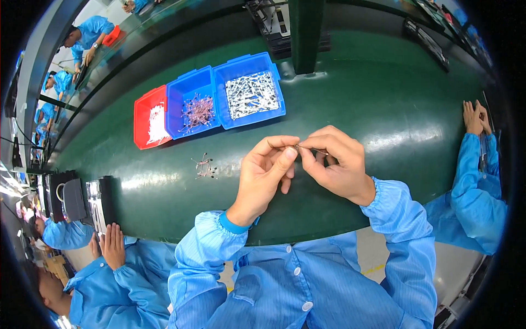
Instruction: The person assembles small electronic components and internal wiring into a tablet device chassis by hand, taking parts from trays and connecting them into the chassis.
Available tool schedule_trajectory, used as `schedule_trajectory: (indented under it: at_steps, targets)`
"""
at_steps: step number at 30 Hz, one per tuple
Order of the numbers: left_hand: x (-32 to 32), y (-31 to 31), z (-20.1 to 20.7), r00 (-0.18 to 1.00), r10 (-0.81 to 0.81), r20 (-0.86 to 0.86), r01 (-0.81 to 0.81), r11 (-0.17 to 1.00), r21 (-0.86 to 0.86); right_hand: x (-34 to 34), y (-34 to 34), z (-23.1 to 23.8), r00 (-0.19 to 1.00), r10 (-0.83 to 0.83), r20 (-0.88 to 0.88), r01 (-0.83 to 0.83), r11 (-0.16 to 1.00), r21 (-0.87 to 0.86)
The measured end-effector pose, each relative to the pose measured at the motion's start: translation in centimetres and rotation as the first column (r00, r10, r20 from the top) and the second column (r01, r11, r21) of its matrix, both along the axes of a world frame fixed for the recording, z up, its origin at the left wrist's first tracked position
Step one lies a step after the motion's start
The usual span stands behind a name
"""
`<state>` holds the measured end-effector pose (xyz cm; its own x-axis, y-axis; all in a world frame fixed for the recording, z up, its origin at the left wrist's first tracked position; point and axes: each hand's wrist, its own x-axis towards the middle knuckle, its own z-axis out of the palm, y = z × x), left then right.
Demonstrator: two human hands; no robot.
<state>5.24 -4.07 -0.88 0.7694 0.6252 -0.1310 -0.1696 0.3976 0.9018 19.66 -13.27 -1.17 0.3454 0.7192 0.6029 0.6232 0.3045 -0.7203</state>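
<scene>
Ref.: clock dirs. run from the point where the fingertips meet; 12 o'clock = away from the wearer.

Hands: L hand point(266, 171), thumb + index pinched on a small wired part point(297, 146); remaining fingers loosely curled. R hand point(341, 163), thumb + index closed on the same part; thin lead extends twd. 3–4 o'clock, below the R index. Exact fingertip contact partly hidden. Part pos.: clock centre, btwn. both hands, over the green bench top point(416, 104).

Loose stock: small pile point(205, 167) of dark-tipped wired pcs., approx. 9 o'clock, on the bench top, apart from L hand.

Bins (three, side by side in a row):
- Red bin point(143, 118), 9–10 o'clock: contains white sticks point(158, 123).
- Mid. blue bin point(189, 85), 10 o'clock: contains reddish-brown wired pcs. point(198, 112), tangled.
- R-end blue bin point(255, 120), 11 o'clock: contains blk./wht. pcs. point(252, 93), spread across its floor.

Surroundings: dark green post point(306, 33) at 12 o'clock. Dark elongated unit point(426, 45), approx. 2 o'clock. Co-worker's hands point(473, 118), 3 o'clock, at bench edge. Second co-worker's hand point(113, 248), 8 o'clock, flat, next to a blk./wht. unit point(98, 205).
</scene>
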Motion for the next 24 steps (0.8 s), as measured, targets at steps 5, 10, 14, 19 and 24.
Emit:
schedule_trajectory:
  at_steps: [5,10,14,19,24]
  targets:
    - [-0.2,0.2,-0.8,0.997,-0.058,0.047,0.058,0.998,-0.014,-0.1,-0.2,0.5,0.995,0.046,-0.086,-0.043,0.999,0.027]
    - [-0.2,0.3,-1.0,0.996,-0.019,0.092,0.016,0.999,0.034,-0.5,-0.2,0.4,0.987,0.067,-0.149,-0.061,0.997,0.048]
    - [-0.2,0.3,-1.1,0.992,0.042,0.116,-0.062,0.983,0.171,-0.2,-0.3,0.5,0.997,0.046,-0.060,-0.043,0.998,0.050]
    - [-0.2,0.2,-1.1,0.992,0.063,0.105,-0.088,0.963,0.253,-0.3,-0.4,0.2,0.999,0.037,-0.011,-0.036,0.997,0.072]
    - [-0.3,0.4,-0.8,0.985,0.091,0.144,-0.135,0.932,0.338,-0.6,-0.4,0.6,0.992,0.046,-0.119,-0.041,0.998,0.046]
